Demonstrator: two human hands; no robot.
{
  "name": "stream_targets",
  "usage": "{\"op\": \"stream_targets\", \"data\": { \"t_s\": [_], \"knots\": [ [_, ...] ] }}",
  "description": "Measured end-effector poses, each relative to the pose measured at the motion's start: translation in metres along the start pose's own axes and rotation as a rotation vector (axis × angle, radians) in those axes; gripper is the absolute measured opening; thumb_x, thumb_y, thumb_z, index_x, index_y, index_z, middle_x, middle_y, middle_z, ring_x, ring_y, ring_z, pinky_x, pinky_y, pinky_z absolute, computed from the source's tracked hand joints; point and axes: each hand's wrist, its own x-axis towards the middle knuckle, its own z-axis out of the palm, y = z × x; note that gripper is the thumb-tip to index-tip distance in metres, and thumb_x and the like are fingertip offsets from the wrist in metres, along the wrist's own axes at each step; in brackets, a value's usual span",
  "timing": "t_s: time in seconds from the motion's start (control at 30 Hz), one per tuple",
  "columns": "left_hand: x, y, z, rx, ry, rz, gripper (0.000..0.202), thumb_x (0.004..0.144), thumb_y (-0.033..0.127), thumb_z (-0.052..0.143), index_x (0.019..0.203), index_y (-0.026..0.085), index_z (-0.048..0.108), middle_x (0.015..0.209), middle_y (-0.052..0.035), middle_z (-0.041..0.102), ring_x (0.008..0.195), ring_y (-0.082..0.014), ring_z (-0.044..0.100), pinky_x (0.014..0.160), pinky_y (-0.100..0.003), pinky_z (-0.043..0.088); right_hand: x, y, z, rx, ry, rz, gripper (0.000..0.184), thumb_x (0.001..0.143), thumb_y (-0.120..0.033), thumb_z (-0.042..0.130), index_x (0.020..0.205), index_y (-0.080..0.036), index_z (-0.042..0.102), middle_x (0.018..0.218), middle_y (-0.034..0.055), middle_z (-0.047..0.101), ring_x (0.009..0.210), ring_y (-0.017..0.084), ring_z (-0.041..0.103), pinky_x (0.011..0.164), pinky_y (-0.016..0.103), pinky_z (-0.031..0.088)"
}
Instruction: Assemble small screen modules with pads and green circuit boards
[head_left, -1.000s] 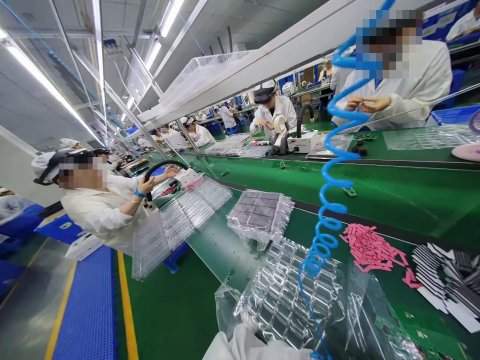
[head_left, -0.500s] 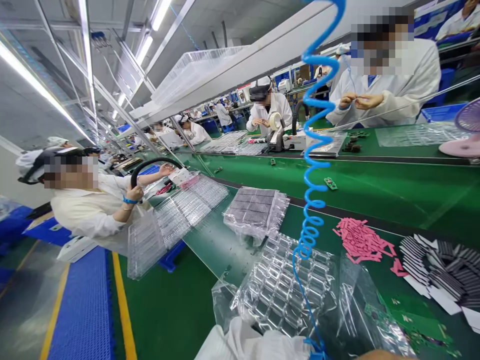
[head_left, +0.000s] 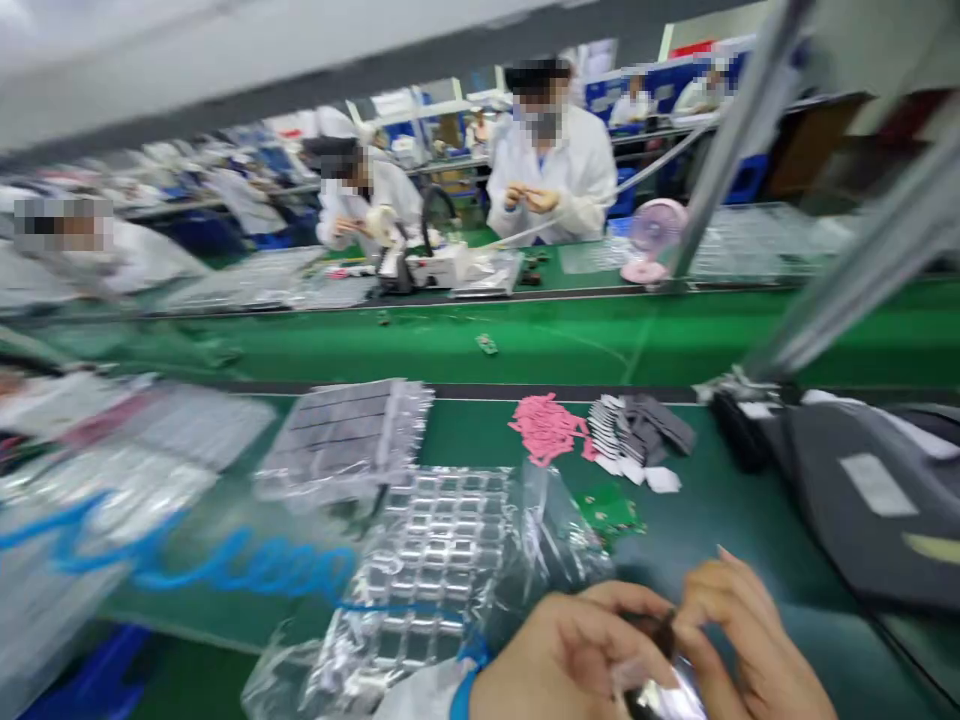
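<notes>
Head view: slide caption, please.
Both hands hold a small shiny item at a green bench, near a clear tray and pink strips.

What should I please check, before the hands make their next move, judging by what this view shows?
1. Item held by both hands: ok; the left hand and right hand meet on a small shiny item.
2. Item's condition: cannot tell; it is blurred and partly covered by fingers.
3. Wristband on the left wrist: ok; it is on, and the blue coiled cord leads toward it.
4. Unobstructed view of the clear tray: not ok; the cord's thin end crosses in front of it.
5. Pink strips gathered together: ok; they form a heap beyond the hands.
</notes>
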Motion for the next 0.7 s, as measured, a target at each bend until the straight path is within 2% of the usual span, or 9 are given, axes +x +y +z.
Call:
{"op": "stream_targets", "data": {
  "t_s": [0.13,0.23,0.37,0.47,0.57,0.7],
  "knots": [
    [-0.001,0.006,0.005,-0.097,0.014,-0.030,0.027,0.057,0.039,0.080,0.078,0.023,0.076,0.113,-0.0066,0.057,0.111,-0.0235,0.055,0.103,-0.041,0.037,0.015,-0.017,-0.011,-0.012,0.042,0.090,0.009,0.084,-0.017,0.049,0.078,-0.023,0.049,0.067,-0.0034,0.055,0.068,0.016,0.057,0.091,0.037,0.035],
    [0.000,0.013,0.012,-0.153,0.009,-0.076,0.020,0.063,0.036,0.077,0.077,0.022,0.076,0.110,-0.0053,0.057,0.104,-0.0194,0.057,0.098,-0.035,0.042,0.024,-0.025,-0.022,0.024,0.051,0.084,0.011,0.082,-0.013,0.051,0.078,-0.022,0.051,0.068,-0.0033,0.056,0.070,0.015,0.056,0.096,0.037,0.030],
    [0.002,0.020,0.019,-0.200,-0.049,-0.166,0.027,0.056,0.036,0.081,0.078,0.021,0.076,0.107,-0.0052,0.057,0.096,-0.0182,0.059,0.094,-0.036,0.045,0.037,-0.030,-0.039,0.030,-0.070,0.024,0.013,0.083,-0.013,0.054,0.075,-0.024,0.056,0.072,-0.0043,0.061,0.078,0.015,0.056,0.105,0.037,0.020],
    [0.000,0.020,0.022,-0.211,-0.066,-0.175,0.027,0.055,0.036,0.082,0.077,0.021,0.076,0.102,-0.0046,0.058,0.094,-0.0166,0.058,0.092,-0.034,0.045,0.045,-0.031,-0.047,0.021,-0.168,-0.017,0.014,0.084,-0.015,0.055,0.075,-0.025,0.059,0.074,-0.0056,0.064,0.085,0.016,0.057,0.109,0.038,0.015],
    [-0.002,0.020,0.023,-0.190,-0.085,-0.172,0.025,0.059,0.036,0.080,0.079,0.022,0.076,0.102,-0.0045,0.057,0.096,-0.0176,0.057,0.096,-0.037,0.042,0.047,-0.031,-0.050,-0.006,-0.227,-0.039,0.015,0.086,-0.016,0.053,0.076,-0.025,0.059,0.077,-0.0049,0.065,0.089,0.017,0.057,0.110,0.040,0.015],
    [-0.002,0.022,0.023,-0.134,-0.067,-0.164,0.027,0.061,0.036,0.078,0.085,0.024,0.075,0.100,-0.0040,0.055,0.097,-0.0190,0.056,0.096,-0.039,0.041,0.046,-0.030,-0.050,0.000,-0.255,-0.054,0.015,0.087,-0.016,0.052,0.076,-0.024,0.059,0.077,-0.0047,0.065,0.087,0.016,0.057,0.107,0.040,0.022]
  ]
}}
